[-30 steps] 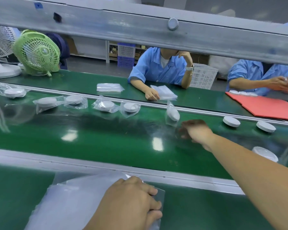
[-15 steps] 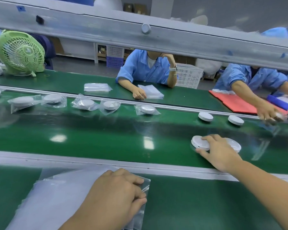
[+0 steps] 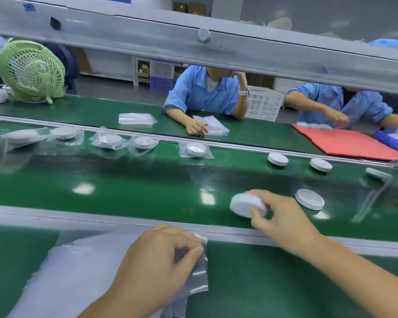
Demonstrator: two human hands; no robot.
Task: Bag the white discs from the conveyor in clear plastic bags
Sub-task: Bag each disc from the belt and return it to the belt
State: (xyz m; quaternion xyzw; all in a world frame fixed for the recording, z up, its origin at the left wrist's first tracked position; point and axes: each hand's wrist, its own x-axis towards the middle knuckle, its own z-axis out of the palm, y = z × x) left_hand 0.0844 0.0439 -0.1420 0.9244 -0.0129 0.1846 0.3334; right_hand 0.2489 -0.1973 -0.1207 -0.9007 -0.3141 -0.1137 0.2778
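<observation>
Hands: right (image 3: 283,216) grips disc (image 3: 245,204); left (image 3: 156,265) pinches bag stack (image 3: 78,271).

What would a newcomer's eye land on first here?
The right hand gripping a round white plastic disc, tilted over the green conveyor belt, at centre right. The left hand pinching a corner of the stack of clear plastic bags on the near ledge. Along the belt's far edge, a row of bagged discs runs leftward toward a pale green desk fan.

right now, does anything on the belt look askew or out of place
One bare disc near the right edge looks tilted, while its neighbours lie flat; it is blurred, so I cannot be sure. Nothing is spilled or damaged.
</observation>
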